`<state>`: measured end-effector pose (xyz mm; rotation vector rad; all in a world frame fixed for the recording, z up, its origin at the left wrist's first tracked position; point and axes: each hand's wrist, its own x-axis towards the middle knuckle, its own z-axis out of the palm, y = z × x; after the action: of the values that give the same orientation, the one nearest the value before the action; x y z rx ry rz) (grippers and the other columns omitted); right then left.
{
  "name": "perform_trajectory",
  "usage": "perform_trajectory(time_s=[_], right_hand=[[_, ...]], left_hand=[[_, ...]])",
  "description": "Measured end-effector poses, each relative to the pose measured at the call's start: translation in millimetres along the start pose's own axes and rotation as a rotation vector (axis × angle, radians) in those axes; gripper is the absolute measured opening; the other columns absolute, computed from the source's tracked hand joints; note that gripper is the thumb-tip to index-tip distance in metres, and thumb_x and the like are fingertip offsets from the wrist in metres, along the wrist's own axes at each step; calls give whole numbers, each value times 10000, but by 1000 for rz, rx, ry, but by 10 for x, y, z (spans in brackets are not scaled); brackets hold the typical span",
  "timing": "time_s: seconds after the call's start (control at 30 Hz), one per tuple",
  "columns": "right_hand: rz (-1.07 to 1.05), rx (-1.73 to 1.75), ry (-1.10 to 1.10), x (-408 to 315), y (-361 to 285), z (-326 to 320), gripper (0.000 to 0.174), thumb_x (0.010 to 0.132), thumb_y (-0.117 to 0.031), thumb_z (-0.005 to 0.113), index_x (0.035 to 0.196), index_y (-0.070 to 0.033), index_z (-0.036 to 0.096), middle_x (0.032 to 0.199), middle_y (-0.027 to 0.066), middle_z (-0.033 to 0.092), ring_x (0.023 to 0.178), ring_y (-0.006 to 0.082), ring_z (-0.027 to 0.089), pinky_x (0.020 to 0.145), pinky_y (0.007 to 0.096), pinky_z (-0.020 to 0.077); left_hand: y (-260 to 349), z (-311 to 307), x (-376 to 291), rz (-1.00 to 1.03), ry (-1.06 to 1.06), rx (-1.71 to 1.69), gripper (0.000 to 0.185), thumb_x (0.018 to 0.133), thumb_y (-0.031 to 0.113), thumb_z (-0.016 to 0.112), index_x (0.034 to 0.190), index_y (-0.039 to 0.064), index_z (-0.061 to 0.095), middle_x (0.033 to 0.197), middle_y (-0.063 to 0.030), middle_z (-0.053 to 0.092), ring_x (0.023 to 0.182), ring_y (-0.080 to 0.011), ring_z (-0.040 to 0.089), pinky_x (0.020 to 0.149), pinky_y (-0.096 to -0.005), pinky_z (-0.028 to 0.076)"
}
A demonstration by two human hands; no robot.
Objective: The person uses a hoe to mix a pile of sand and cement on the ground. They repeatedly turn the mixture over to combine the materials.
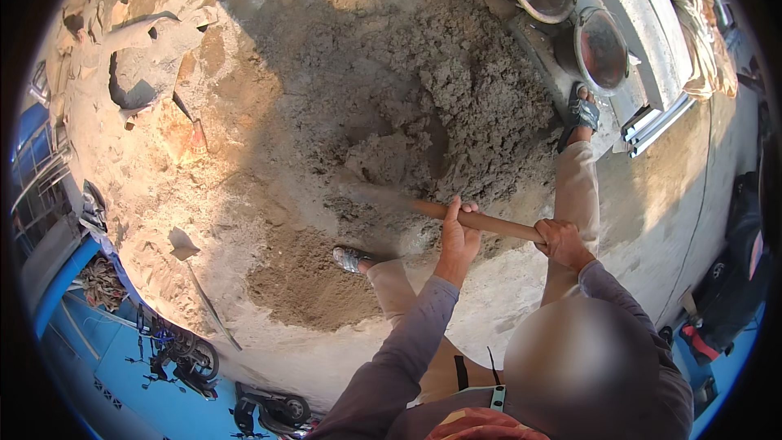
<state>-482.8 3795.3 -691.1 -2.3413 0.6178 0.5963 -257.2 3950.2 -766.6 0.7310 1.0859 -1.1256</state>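
My left hand [459, 235] is wrapped around the middle of a wooden handle [498, 221]. Closer to my body, my right hand [562, 244] grips the same handle at its end. The far part of this long-handled tool is blurred and lies against the wet grey mortar mix [391, 159], so the shape of its head cannot be told. The mix spreads over the ground before me, with a lumpy raised bank [489, 110] on its right side. My left foot [351, 258] stands by a brown sand patch [314, 281], and my right foot [583, 113] is near the buckets.
Two buckets [624, 73] stand at the upper right beside pale slabs [638, 18] and metal channels [657, 125]. A torn, opened bag [146, 43] lies at the upper left. A shovel [184, 244] rests on the ground at left. Motorbikes [183, 351] are parked at the lower left.
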Motion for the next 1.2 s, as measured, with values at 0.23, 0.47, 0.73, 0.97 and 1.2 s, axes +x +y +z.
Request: perform_trajectory(time_s=[0.23,0.47,0.73,0.97,1.2], right_hand=[[-40,-93,-112,-835,-554,-952,408,705,-242,862,991,-135,591,923,45,627,870,262,691,758,436,541],[380,148,-268,73,-1778,-553,326,935,-288,742,1035,-49,544,841,172,724,763,369,762,624,506,600],[358,524,-103,2158,-1312,441,408,971,-334,743,1184,-26,580,923,235,746,953,451,745,806,558,575],[443,157,78,2084,-1106,85,300,990,-268,703,1097,-62,514,846,198,748,802,421,765,696,574,584],[545,41,76,-383,-1233,134,228,911,-173,757,940,-83,550,829,146,714,691,391,711,630,547,542]], left_hand=[[-215,210,-1626,-5,-176,44,330,1085,379,657,842,198,526,780,35,538,895,-166,598,1123,-528,467],[663,16,36,-82,17,194,387,1049,425,722,818,213,496,685,75,484,640,-102,541,790,-360,574],[2131,954,1534,306,114,480,271,1045,305,734,912,131,575,658,22,465,540,-150,478,554,-367,495],[1495,1533,1680,459,29,661,318,1051,329,725,1039,116,489,738,2,516,580,-157,548,531,-352,514],[-176,273,489,-140,34,362,258,1031,312,756,977,147,565,717,14,525,593,-166,535,610,-400,510]])
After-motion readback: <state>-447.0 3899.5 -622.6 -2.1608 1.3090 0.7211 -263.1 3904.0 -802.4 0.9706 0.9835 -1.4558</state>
